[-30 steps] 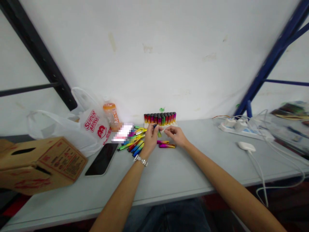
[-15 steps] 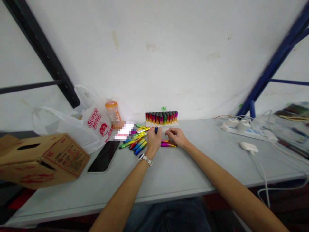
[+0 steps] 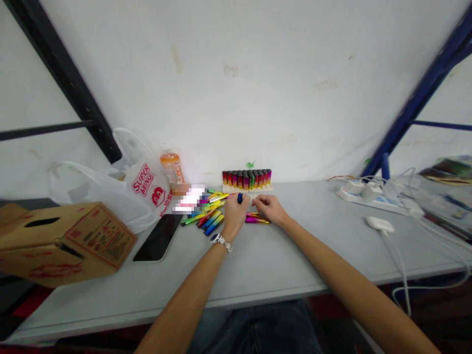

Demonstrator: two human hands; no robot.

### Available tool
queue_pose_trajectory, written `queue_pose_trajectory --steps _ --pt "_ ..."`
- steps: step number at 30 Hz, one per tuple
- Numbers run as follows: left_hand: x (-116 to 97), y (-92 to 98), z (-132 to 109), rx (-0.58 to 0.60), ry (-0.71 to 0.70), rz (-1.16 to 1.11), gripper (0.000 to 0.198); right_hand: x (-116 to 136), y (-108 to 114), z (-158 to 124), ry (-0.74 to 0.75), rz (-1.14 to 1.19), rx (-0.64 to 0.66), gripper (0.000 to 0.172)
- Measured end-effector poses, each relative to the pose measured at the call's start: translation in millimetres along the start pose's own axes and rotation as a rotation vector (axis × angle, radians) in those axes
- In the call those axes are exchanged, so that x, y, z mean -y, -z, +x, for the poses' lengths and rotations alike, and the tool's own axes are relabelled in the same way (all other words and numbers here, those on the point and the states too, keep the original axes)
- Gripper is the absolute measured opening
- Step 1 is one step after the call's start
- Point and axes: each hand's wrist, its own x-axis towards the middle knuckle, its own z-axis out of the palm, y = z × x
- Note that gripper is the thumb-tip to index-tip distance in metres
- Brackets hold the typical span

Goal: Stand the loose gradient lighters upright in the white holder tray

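Note:
My left hand (image 3: pixel 235 211) is closed round a slim tube whose dark blue end (image 3: pixel 240 198) pokes out above the fingers; its lower part is hidden. Close beside it on the right, my right hand (image 3: pixel 270 207) has its fingers curled and pinched. What they hold, if anything, cannot be made out. Two or so shiny purple-and-yellow tubes (image 3: pixel 257 221) lie flat under and beside the right fingers. Behind both hands, several gradient-coloured tubes with dark tops (image 3: pixel 247 180) stand upright in rows in a pale holder (image 3: pixel 267 188). Left of my left hand spreads a loose pile of similar bright tubes (image 3: pixel 214 222).
A black-screened phone (image 3: pixel 159 238), a cardboard box (image 3: pixel 70 243), a white plastic bag (image 3: pixel 140 189) and an orange drink bottle (image 3: pixel 171 167) stand or lie on the left. To the right are a power strip (image 3: pixel 379 201) and a white charger (image 3: pixel 380 224) with cables. The wall rises behind.
Almost nothing differs. My left hand and the dark blue end in it have shifted very slightly; the right hand keeps its pinch in the same place.

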Motion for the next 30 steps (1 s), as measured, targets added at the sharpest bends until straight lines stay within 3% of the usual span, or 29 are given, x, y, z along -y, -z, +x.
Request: queue_pose_trajectory --steps 6,11,16,20,24,27,30 --pt "-2.2 2.7 -5.3 0.072 -0.017 0.015 0.041 8.6 -1.8 1.6 -0.014 0.015 -0.066 0.050" --pt "4.4 -5.5 -8.3 0.177 -0.059 -0.041 0.045 14.4 -10.6 4.1 0.000 0.132 -0.205 0.046" --pt "13.2 -15.6 -11.8 0.241 -0.080 -0.039 0.038 14.5 -8.2 1.6 -0.145 0.319 -0.164 0.042" --pt "23.4 -15.8 -10.5 0.221 -0.099 0.026 0.042 7.1 14.5 5.0 -0.130 0.447 -0.237 0.045" --pt "36.0 -9.9 -3.3 0.241 -0.216 0.136 0.032 -9.9 49.3 19.6 -0.027 0.310 -0.416 0.041" --pt "39.4 -4.7 1.1 0.352 -0.293 0.207 0.014 -22.1 71.2 36.2 0.013 0.125 -0.399 0.030" --pt "36.8 -0.5 1.9 0.401 -0.322 0.257 0.011 -29.7 82.7 55.4 0.043 -0.069 -0.333 0.021"
